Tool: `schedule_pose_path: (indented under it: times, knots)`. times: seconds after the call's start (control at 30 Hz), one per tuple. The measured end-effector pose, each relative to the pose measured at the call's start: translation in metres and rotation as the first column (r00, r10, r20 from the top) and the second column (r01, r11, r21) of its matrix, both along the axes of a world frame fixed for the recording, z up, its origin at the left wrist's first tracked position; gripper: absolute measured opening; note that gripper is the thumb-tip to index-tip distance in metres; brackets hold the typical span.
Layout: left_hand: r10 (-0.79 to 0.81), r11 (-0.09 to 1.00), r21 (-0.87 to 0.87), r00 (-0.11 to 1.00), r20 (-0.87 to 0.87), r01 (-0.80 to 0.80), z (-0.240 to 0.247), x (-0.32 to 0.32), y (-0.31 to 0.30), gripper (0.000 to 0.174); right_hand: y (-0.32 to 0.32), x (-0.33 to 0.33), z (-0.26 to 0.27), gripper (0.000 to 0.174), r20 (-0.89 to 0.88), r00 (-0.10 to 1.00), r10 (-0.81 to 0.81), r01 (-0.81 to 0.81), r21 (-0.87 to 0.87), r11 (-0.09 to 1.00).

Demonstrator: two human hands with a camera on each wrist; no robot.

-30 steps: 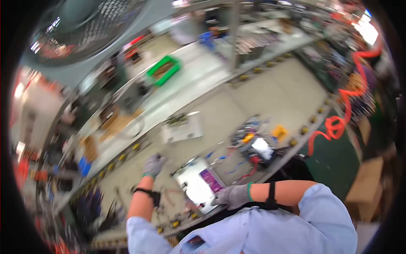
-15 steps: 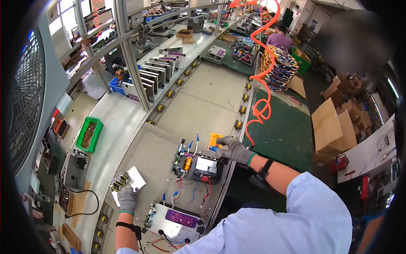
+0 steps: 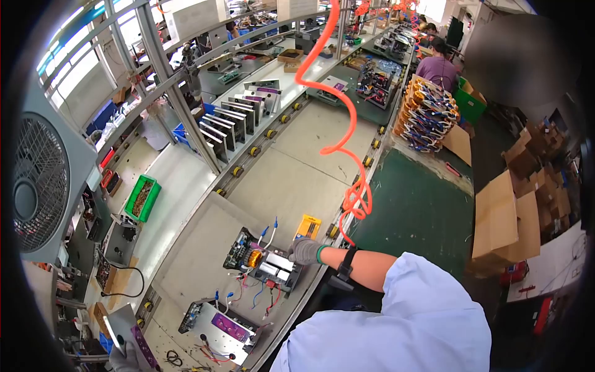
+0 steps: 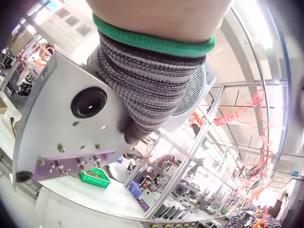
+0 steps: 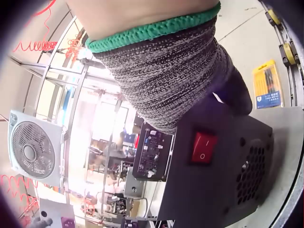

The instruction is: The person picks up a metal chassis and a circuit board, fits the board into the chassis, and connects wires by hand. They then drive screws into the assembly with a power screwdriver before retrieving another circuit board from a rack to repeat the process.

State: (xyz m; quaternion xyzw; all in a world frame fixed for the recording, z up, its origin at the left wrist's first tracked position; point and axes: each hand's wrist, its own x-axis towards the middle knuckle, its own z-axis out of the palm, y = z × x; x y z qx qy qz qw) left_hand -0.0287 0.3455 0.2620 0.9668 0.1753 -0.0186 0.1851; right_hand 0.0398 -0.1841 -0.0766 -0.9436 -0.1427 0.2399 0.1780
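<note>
Factory assembly bench (image 3: 297, 180), long and grey. Left hand (image 3: 124, 358), gloved, at near-left end of bench, grips metal panel (image 4: 57, 128) with purple strip. Right hand (image 3: 305, 251), well apart from left, fingers curled over edge of black housing (image 5: 228, 161) with red switch (image 5: 203, 146), just beside yellow pack (image 3: 308, 226).

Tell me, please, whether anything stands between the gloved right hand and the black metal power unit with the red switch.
Nothing visible does: the right hand grips the black metal power unit by its edge, near the red switch.
</note>
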Motion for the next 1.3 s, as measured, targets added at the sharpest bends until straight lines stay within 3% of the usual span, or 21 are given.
schedule_pose_path:
  times: [0.03, 0.07, 0.13, 0.17, 0.2, 0.3, 0.33, 0.37, 0.4, 0.5, 0.57, 0.67, 0.7, 0.77, 0.83, 0.9, 0.93, 0.97, 1.07, 1.1, 1.3]
  knots:
    - [-0.007, 0.979, -0.198, 0.983, 0.181, 0.043, -0.003, -0.016, -0.004, 0.035, 0.001, 0.002, -0.002, 0.026, -0.063, 0.994, -0.091, 0.095, 0.071, 0.993]
    - [0.002, 0.981, -0.193, 0.983, 0.181, 0.034, -0.003, -0.019, -0.019, 0.035, 0.003, 0.002, 0.013, 0.029, -0.108, 0.982, -0.158, 0.175, 0.173, 0.969]
    - [-0.239, 0.954, -0.115, 0.934, 0.264, 0.277, -0.004, -0.023, -0.053, 0.035, -0.001, -0.003, 0.022, 0.031, -0.18, 0.965, -0.19, 0.235, 0.281, 0.93]
    - [-0.105, 0.895, -0.408, 0.975, 0.193, 0.178, 0.014, -0.023, -0.116, 0.039, -0.002, -0.005, 0.019, 0.035, -0.116, 0.974, -0.195, 0.224, 0.355, 0.907]
    - [-0.115, 0.746, -0.618, 0.963, 0.245, 0.246, -0.023, -0.014, -0.099, 0.04, -0.001, -0.005, 0.016, 0.038, -0.058, 0.981, -0.187, 0.193, 0.427, 0.883]
    - [0.049, 0.713, -0.699, 0.99, 0.136, 0.061, -0.046, -0.001, -0.184, 0.038, -0.007, -0.002, 0.0, 0.046, -0.235, 0.952, -0.199, 0.297, 0.538, 0.789]
    - [-0.028, 0.679, -0.733, 0.999, 0.03, 0.041, -0.06, 0.01, -0.197, 0.034, -0.009, -0.004, 0.004, 0.046, -0.347, 0.906, -0.244, 0.412, 0.585, 0.699]
    - [0.011, 0.81, -0.585, 0.996, 0.09, 0.044, -0.077, 0.013, -0.221, 0.033, -0.01, -0.004, -0.011, 0.046, -0.413, 0.874, -0.256, 0.482, 0.665, 0.571]
    - [-0.036, 0.692, -0.721, 0.999, 0.029, 0.045, -0.092, 0.024, -0.236, 0.036, -0.012, -0.006, 0.008, 0.046, -0.455, 0.846, -0.279, 0.533, 0.702, 0.472]
    - [0.012, 0.493, -0.867, 0.997, 0.082, 0.065, -0.161, 0.036, -0.268, 0.036, -0.025, -0.004, 0.021, 0.044, -0.388, 0.856, -0.342, 0.517, 0.658, 0.548]
    - [0.032, 0.529, -0.844, 0.993, 0.117, 0.083, -0.189, 0.038, -0.271, 0.037, -0.027, 0.009, 0.019, 0.051, -0.391, 0.878, -0.277, 0.474, 0.625, 0.62]
    - [0.157, 0.505, -0.863, 0.985, 0.068, -0.021, -0.187, 0.033, -0.276, 0.038, -0.018, 0.028, 0.025, 0.058, -0.311, 0.946, -0.089, 0.218, 0.408, 0.887]
    - [0.151, 0.518, -0.856, 0.986, 0.072, -0.017, -0.183, 0.031, -0.277, 0.038, -0.015, 0.034, 0.021, 0.058, -0.311, 0.946, -0.09, 0.222, 0.421, 0.879]
    - [0.272, 0.368, -0.925, 0.962, 0.012, -0.092, -0.174, 0.026, -0.277, 0.041, -0.008, 0.044, 0.007, 0.051, -0.315, 0.944, 0.096, 0.033, 0.379, 0.925]
    - [0.275, 0.381, -0.92, 0.961, 0.022, -0.088, -0.169, 0.022, -0.277, 0.043, -0.01, 0.042, 0.002, 0.036, -0.36, 0.928, 0.097, 0.078, 0.441, 0.894]
    - [0.308, 0.279, -0.954, 0.951, -0.023, -0.113, -0.176, 0.021, -0.274, 0.044, -0.011, 0.032, -0.026, 0.032, -0.46, 0.883, 0.09, 0.322, 0.735, 0.596]
    - [0.353, 0.235, -0.96, 0.934, -0.059, -0.15, -0.175, 0.021, -0.281, 0.046, -0.015, 0.023, -0.014, 0.024, -0.732, 0.661, 0.166, 0.631, 0.662, 0.405]
    - [0.352, 0.235, -0.961, 0.934, -0.058, -0.148, -0.183, 0.023, -0.282, 0.046, -0.016, 0.015, -0.004, 0.024, -0.731, 0.662, 0.165, 0.63, 0.663, 0.404]
    - [0.383, -0.138, -0.982, 0.908, -0.171, -0.127, -0.206, 0.033, -0.295, 0.049, -0.011, -0.008, -0.009, 0.024, -0.613, 0.752, 0.245, 0.564, 0.789, 0.244]
    - [0.378, -0.145, -0.981, 0.91, -0.173, -0.126, -0.221, 0.04, -0.292, 0.049, -0.012, -0.015, 0.01, 0.027, -0.693, 0.672, 0.262, 0.673, 0.719, 0.174]
    - [0.419, -0.216, -0.962, 0.874, -0.245, -0.167, -0.272, 0.06, -0.286, 0.045, -0.021, -0.012, 0.024, 0.033, -0.698, 0.684, 0.213, 0.693, 0.713, 0.107]
